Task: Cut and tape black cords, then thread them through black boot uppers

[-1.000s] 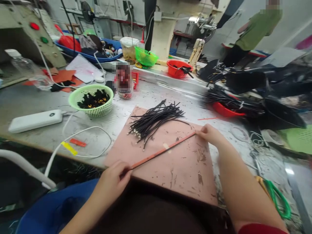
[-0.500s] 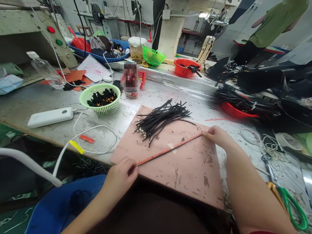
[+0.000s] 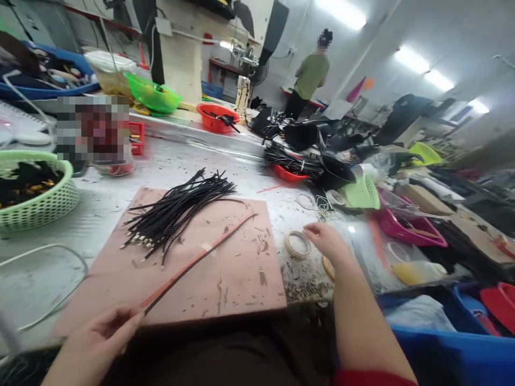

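My left hand is closed at the near edge of a pink board, pinching the end of a thin black cord. This cord runs diagonally across the board, beside an orange-red strip fixed there with a bit of pale tape. Away from the cord, my right hand hovers over the table with loosely bent fingers and nothing visible in them. Just left of its fingertips lies a roll of tape. A yellow handle loop shows partly behind my right wrist. Black cords with pale ends form a pile on the board.
A pale green basket of black pieces stands left. Behind are a jar, a green basket and a red bowl. Magenta and blue bins are at right. A person stands far back.
My right hand has let go of the far end of the strip and cord and moved right, near the tape roll. My left hand keeps its hold. The view has swung right.
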Demonstrator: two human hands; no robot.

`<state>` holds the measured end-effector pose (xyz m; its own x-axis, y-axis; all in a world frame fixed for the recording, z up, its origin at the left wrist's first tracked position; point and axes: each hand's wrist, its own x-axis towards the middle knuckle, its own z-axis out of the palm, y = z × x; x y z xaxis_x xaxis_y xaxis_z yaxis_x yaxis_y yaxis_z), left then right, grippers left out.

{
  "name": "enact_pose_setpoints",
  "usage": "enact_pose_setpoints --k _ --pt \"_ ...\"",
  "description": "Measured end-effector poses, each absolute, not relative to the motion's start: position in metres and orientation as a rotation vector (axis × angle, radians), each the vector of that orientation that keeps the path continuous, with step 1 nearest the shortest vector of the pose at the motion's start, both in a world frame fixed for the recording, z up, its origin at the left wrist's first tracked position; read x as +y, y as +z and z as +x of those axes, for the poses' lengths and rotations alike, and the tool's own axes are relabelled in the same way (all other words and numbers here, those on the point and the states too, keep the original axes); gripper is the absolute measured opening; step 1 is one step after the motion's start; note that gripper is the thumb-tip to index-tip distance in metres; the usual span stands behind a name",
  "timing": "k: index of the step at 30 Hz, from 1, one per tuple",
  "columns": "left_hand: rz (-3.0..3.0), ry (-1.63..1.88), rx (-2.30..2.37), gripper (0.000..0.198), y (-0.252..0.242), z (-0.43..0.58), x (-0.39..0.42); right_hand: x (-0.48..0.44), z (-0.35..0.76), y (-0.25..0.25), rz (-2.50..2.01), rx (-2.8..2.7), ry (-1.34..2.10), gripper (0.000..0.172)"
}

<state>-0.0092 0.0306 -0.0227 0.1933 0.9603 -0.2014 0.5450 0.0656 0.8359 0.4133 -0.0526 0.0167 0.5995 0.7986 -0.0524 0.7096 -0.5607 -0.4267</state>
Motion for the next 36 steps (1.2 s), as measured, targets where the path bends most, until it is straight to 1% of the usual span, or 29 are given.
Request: enact_pose_setpoints --k 2,5,7,9,11,13,15,18,21,25,30,34,36 --pt "1.203 0.595 1.368 0.029 -0.009 0.013 0.029 -0.07 0.404 0.004 -2.471 -1.243 0.35 0.02" --pt "0.905 0.682 1.265 0.022 0.014 0.057 0.02 -0.075 0.382 -0.021 -2.424 -1.294 0.285 0.024" --pt "0.79 0.727 1.147 0.018 0.024 0.085 0.017 -0.071 0.37 -0.031 -2.394 -1.277 0.182 0.019" --pt "0.73 0.784 1.053 0.014 0.029 0.108 0.015 -0.065 0.358 -0.034 -2.303 -1.152 0.156 0.013" --pt "0.716 0.836 1.037 0.01 0.031 0.124 0.011 -0.063 0.342 -0.029 -2.106 -0.955 0.247 0.011" --pt "0.648 0.847 1.023 0.013 0.031 0.135 0.005 -0.064 0.318 -0.022 -1.822 -0.797 0.32 0.014" --pt "0.503 0.813 1.008 0.02 0.031 0.142 -0.003 -0.065 0.289 -0.017 -1.552 -0.789 0.29 0.014" --pt "0.322 0.741 0.979 0.023 0.029 0.147 -0.015 -0.064 0.25 -0.014 -1.368 -0.889 0.229 0.024" --pt "0.316 0.712 0.91 0.015 0.028 0.146 -0.023 -0.06 0.232 -0.017 -1.292 -1.015 0.217 0.025" --pt "0.336 0.722 0.917 0.008 0.03 0.141 -0.025 -0.061 0.233 -0.025 -1.153 -1.217 0.201 0.005" --pt "0.288 0.699 0.996 0.013 0.031 0.136 -0.022 -0.065 0.241 -0.029 -1.171 -1.346 0.21 0.016" --pt "0.298 0.687 0.989 0.01 0.03 0.135 -0.019 -0.065 0.248 -0.022 -1.171 -1.48 0.291 0.024" --pt "0.314 0.666 0.985 0.011 0.029 0.134 -0.018 -0.064 0.252 -0.02 -1.178 -1.54 0.313 0.024"
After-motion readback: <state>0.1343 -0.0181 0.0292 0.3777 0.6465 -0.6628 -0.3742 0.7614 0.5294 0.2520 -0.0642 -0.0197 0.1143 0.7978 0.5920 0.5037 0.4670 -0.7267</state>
